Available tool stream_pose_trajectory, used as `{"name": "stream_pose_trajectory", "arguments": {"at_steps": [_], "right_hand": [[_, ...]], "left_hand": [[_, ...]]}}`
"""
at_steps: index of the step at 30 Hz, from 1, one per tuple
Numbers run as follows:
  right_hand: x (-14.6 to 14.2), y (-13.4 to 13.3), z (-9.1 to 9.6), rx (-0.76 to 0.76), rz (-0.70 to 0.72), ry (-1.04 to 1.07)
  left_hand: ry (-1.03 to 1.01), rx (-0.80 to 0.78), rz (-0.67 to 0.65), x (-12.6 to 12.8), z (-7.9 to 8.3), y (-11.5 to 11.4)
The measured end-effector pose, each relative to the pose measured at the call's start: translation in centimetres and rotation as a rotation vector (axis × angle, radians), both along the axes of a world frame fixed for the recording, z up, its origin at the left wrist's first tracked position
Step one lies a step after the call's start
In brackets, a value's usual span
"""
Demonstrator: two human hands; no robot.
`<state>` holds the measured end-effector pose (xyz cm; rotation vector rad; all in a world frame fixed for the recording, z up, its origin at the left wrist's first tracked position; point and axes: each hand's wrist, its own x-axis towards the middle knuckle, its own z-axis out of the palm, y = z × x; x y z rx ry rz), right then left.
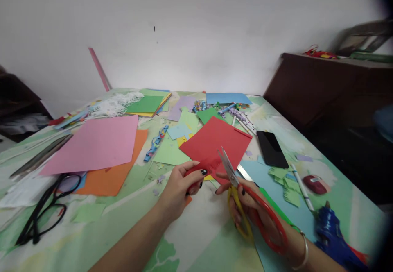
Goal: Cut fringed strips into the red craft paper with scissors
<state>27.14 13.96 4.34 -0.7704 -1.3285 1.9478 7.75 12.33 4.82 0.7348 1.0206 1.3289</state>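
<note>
My left hand [178, 188] is closed, pinching a piece of red paper [211, 166] whose edge looks cut into fine fringes; part of it is hidden by my fingers. In my right hand [245, 206] is a pair of scissors [229, 165] with one red and one yellow handle. The blades point up and away, slightly apart, just right of the fringed piece. Beyond both hands lies a large red paper sheet [217, 139], against which the held piece is hard to tell apart. Beneath my right hand is a green-handled cutter [273, 204] on light blue paper.
Pink paper [98, 145] overlaps orange paper [123, 173] at left, near black glasses [49, 210]. At right are a phone [272, 149], a red mouse-shaped object [315, 184] and a blue glue gun [330, 231]. White string [113, 104] and patterned rolled sticks [156, 143] lie farther back.
</note>
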Motion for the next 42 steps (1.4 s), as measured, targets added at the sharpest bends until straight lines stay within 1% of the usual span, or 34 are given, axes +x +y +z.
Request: {"name": "stream_pose_trajectory", "arguments": {"at_steps": [2, 5, 6, 9, 12, 14, 17, 21, 25, 27, 29, 31, 33, 35, 39, 42], "right_hand": [[-0.1, 0.4, -0.1, 0.029, 0.008, -0.072], [-0.1, 1.1, -0.2, 0.127, 0.061, -0.142], [-0.1, 1.2, -0.1, 0.123, 0.061, -0.158], [-0.4, 1.3, 0.1, 0.052, 0.067, -0.195], [-0.7, 1.0, 0.0, 0.009, 0.109, -0.245], [-0.9, 0.9, -0.4, -0.008, 0.127, -0.213], [-1.2, 1.0, -1.0, -0.036, 0.163, -0.153], [-1.3, 1.1, -1.1, -0.055, 0.191, -0.120], [-1.1, 0.5, -1.4, -0.074, 0.205, -0.162], [-1.0, 0.0, -1.8, -0.082, 0.201, -0.211], [-1.1, -0.6, -2.1, -0.084, 0.161, -0.266], [-1.4, -1.1, -2.3, -0.079, 0.119, -0.303], [-1.9, -1.3, -2.3, -0.056, 0.097, -0.312], [-2.2, -1.2, -2.4, -0.030, 0.109, -0.312], [-2.2, -0.9, -2.7, -0.030, 0.225, -0.305], [-1.6, -0.7, -3.1, 0.001, 0.166, -0.313]], "left_hand": [[0.024, 0.010, -0.007, 0.0, 0.1, -0.1], [0.095, 0.016, -0.018, 0.0, 0.4, -0.1], [0.123, 0.013, -0.021, -0.1, 0.5, 0.0], [0.214, -0.020, -0.032, -0.7, 1.0, 0.2], [0.262, -0.056, -0.007, -1.7, 1.3, 0.7], [0.269, -0.059, 0.005, -2.5, 1.4, 1.1], [0.269, -0.053, -0.021, -3.2, 1.4, 1.6], [0.261, -0.089, -0.071, -3.3, 1.6, 2.4], [0.286, -0.116, -0.105, -3.2, 1.7, 3.2], [0.280, -0.131, -0.102, -3.1, 1.6, 3.4], [0.239, -0.162, -0.086, -3.0, 1.2, 3.3], [0.180, -0.181, -0.054, -3.0, 0.6, 3.1], [0.132, -0.163, -0.017, -3.2, 0.0, 2.8], [0.087, -0.134, 0.028, -3.5, -0.4, 2.4], [0.026, -0.108, 0.115, -4.3, -0.8, 1.9], [0.030, -0.116, 0.093, -4.6, -0.8, 1.7]]}}
